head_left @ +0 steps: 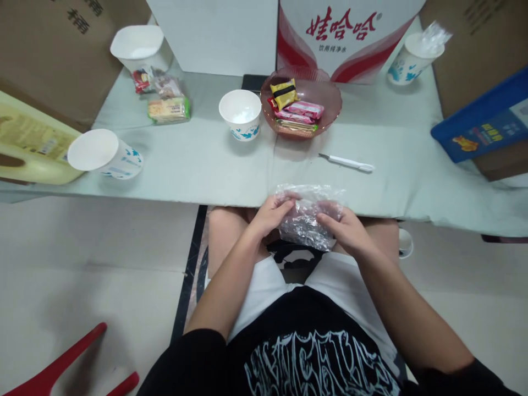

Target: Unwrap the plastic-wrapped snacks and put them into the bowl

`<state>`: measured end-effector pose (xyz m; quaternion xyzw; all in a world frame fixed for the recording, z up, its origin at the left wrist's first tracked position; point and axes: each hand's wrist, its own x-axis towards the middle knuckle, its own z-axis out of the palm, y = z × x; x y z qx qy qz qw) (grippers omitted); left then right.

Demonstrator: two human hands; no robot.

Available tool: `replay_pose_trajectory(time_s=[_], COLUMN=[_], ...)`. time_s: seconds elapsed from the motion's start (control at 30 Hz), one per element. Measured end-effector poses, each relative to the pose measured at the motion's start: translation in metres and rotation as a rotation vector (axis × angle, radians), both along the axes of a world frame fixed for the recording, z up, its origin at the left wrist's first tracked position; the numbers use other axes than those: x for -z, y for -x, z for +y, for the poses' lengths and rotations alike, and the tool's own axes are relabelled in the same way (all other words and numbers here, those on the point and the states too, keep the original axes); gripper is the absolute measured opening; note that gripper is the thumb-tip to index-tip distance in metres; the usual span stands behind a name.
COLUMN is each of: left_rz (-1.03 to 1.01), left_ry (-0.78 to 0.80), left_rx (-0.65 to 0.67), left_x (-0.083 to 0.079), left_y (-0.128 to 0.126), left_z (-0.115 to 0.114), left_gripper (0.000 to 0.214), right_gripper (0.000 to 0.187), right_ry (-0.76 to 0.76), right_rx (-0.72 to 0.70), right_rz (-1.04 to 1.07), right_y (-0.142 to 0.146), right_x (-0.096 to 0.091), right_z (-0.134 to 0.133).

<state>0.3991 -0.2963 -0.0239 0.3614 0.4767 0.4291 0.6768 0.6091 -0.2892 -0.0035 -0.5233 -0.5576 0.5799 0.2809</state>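
A crinkled clear plastic bag [308,223] is stretched between my two hands at the table's front edge, above my lap. My left hand [275,213] pinches its left side, thumb on top. On its right side, my right hand [340,223] grips it with the thumb uppermost and the fingers partly behind the film. Just beyond lies a small white-handled knife [346,163], its blade pointing left. Farther back, a pink glass bowl [328,118] holds several wrapped snacks [295,109]. Left of the bowl stands a white paper cup [240,114].
Another paper cup [106,155] tilts near the yellow jug [37,146]. Wrapped snacks [168,109] lie by a white tub [142,49]. At right are a cup with crumpled plastic [412,63] and a blue package [487,118]. Cartons [346,36] line the back.
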Motion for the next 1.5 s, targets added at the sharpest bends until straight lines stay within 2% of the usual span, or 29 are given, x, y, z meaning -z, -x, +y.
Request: replay_pose_trajectory(time_s=[0.07,0.13,0.2,0.27,0.33,0.4,0.47,0.5,0.6,0.67,0.7,0.73,0.8,0.83,0.87,0.93,0.97,1.0,1.03,1.1,1.17,1.23,1.3,1.37,1.43,1.5], left_rz=[0.117,0.137,0.052,-0.080,-0.198,-0.255,-0.192,-0.113,0.147,0.214,0.213,0.202,0.183,0.199,0.243,0.389,0.463,0.528,0.574,0.612,0.570,0.417,0.250,0.180,0.236,0.395], left_ry=[-0.066,-0.091,-0.087,-0.060,-0.049,-0.090,-0.159,-0.189,-0.228,-0.245,-0.251,-0.254,-0.267,-0.282,-0.310,-0.410,-0.473,-0.532,-0.580,-0.608,-0.532,-0.407,-0.295,-0.235,-0.237,-0.297], left_rx=[0.018,0.045,0.026,0.023,0.105,0.194,0.217,0.216,0.257,0.278,0.278,0.272,0.224,0.143,0.005,-0.356,-0.486,-0.529,-0.478,-0.222,0.000,0.071,0.024,-0.083,-0.177,-0.294], left_x=[-0.001,-0.001,0.002,0.006,0.008,0.007,0.004,0.003,-0.001,-0.002,-0.002,-0.003,-0.005,-0.009,-0.013,-0.025,-0.033,-0.040,-0.047,-0.056,-0.057,-0.051,-0.042,-0.033,-0.028,-0.025], left_y=[0.005,0.011,0.016,0.022,0.028,0.034,0.037,0.038,0.037,0.036,0.037,0.038,0.042,0.043,0.044,0.042,0.039,0.035,0.031,0.021,0.012,0.005,-0.001,-0.003,0.002,0.017], left_z=[-0.004,-0.008,-0.010,-0.010,-0.007,-0.005,-0.003,-0.003,-0.006,-0.008,-0.009,-0.010,-0.013,-0.014,-0.016,-0.022,-0.025,-0.028,-0.031,-0.034,-0.032,-0.029,-0.026,-0.023,-0.020,-0.012], left_gripper=[0.021,0.027,0.034,0.035,0.037,0.044,0.047,0.042,0.018,0.024,0.028,0.033,0.048,0.052,0.050,0.027,0.014,0.009,0.010,0.013,0.044,0.066,0.062,0.044,0.027,0.020], right_gripper=[0.031,0.031,0.035,0.031,0.028,0.035,0.046,0.047,0.030,0.055,0.063,0.061,0.035,0.024,0.019,0.017,0.016,0.014,0.013,0.012,0.011,0.008,0.010,0.018,0.028,0.033], right_ry=[-0.082,-0.141,-0.140,-0.110,-0.092,-0.093,-0.091,-0.096,-0.140,-0.137,-0.122,-0.105,-0.099,-0.117,-0.147,-0.239,-0.286,-0.328,-0.359,-0.387,-0.372,-0.296,-0.180,-0.100,-0.118,-0.224], right_rx=[-0.018,-0.003,-0.009,-0.062,-0.157,-0.272,-0.341,-0.329,-0.138,-0.079,-0.105,-0.160,-0.236,-0.234,-0.211,-0.136,-0.111,-0.099,-0.093,-0.090,-0.081,-0.075,-0.079,-0.097,-0.090,-0.023], right_rz=[-0.101,-0.145,-0.111,-0.033,0.035,0.090,0.079,0.039,-0.094,-0.131,-0.162,-0.208,-0.309,-0.344,-0.364,-0.376,-0.372,-0.358,-0.334,-0.255,-0.154,-0.025,0.145,0.292,0.321,0.230], right_y=[0.000,-0.002,-0.007,-0.014,-0.022,-0.028,-0.031,-0.031,-0.023,-0.015,-0.011,-0.008,-0.003,-0.001,0.000,0.001,0.002,0.003,0.005,0.009,0.016,0.022,0.028,0.033,0.037,0.039], right_x=[-0.003,-0.004,-0.005,-0.005,-0.007,-0.009,-0.011,-0.011,-0.012,-0.012,-0.013,-0.014,-0.016,-0.018,-0.019,-0.022,-0.024,-0.026,-0.028,-0.032,-0.034,-0.033,-0.027,-0.019,-0.011,-0.006], right_z=[-0.002,-0.003,-0.004,-0.003,-0.001,0.001,0.001,0.000,-0.002,-0.004,-0.004,-0.003,-0.003,-0.003,-0.004,-0.006,-0.008,-0.010,-0.011,-0.014,-0.015,-0.014,-0.012,-0.008,-0.003,0.004])
